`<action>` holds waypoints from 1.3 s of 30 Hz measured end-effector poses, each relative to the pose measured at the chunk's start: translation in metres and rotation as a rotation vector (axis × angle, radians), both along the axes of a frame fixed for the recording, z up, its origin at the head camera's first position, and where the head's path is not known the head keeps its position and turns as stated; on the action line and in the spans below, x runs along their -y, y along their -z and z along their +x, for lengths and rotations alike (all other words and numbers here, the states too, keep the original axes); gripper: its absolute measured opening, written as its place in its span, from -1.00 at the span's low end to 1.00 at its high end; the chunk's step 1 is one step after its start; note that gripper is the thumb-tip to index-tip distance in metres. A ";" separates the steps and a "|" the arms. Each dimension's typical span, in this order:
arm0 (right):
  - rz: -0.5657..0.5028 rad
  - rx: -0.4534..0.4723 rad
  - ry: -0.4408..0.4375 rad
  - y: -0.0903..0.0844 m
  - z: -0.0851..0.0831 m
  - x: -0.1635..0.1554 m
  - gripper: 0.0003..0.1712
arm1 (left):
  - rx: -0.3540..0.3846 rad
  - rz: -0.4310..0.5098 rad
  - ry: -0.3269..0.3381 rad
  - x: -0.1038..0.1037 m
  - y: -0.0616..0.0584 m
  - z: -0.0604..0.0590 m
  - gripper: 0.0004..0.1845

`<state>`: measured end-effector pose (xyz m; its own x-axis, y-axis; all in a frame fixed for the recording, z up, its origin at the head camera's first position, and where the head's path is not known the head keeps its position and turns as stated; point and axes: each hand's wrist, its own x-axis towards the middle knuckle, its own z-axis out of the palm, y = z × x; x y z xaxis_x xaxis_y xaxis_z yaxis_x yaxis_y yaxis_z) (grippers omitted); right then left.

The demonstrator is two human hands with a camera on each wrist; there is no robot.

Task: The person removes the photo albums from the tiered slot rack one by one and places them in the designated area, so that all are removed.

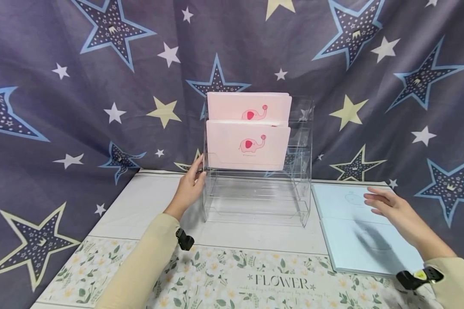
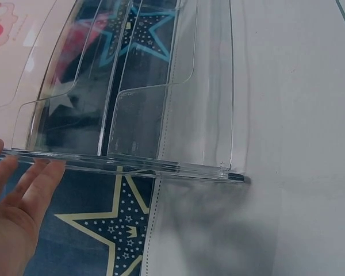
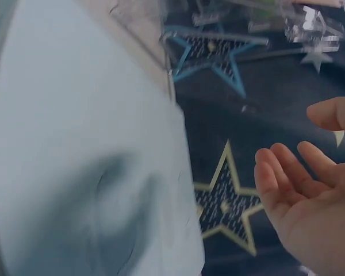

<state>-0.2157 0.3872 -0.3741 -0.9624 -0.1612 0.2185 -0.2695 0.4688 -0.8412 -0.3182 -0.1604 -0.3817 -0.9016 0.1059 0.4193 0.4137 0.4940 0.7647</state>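
Observation:
A clear acrylic tiered rack stands upright on the table, its lower tiers bare. Pink elephant-print booklets or folders stand in one tier, with more pink ones in the tier behind. My left hand touches the rack's left side panel; in the left wrist view its fingers lie against that panel. Above two light blue booklets or folders with faint line drawings hovers my right hand. It holds nothing, its fingers loosely bent, and its shadow falls on the blue covers.
A star-patterned curtain hangs right behind the rack. Over the white tabletop a floral mat printed with "FLOWER" runs along the front. The blue pieces lie flat just right of the rack.

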 end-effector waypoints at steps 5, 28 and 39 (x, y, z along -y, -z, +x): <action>0.028 -0.051 -0.002 -0.014 -0.014 0.028 -0.40 | -0.003 0.003 -0.003 0.001 0.001 0.001 -0.39; -0.083 -0.225 -0.020 -0.081 -0.086 0.147 -0.46 | -0.010 0.004 -0.001 0.001 0.001 0.000 -0.38; -0.094 -0.251 -0.016 -0.108 -0.112 0.173 -0.41 | -0.018 -0.002 -0.001 -0.001 0.001 0.000 -0.38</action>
<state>-0.3280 0.2137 -0.2662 -0.8737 -0.1437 0.4647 -0.4819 0.3861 -0.7866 -0.3181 -0.1594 -0.3824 -0.8942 0.1059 0.4349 0.4266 0.4962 0.7562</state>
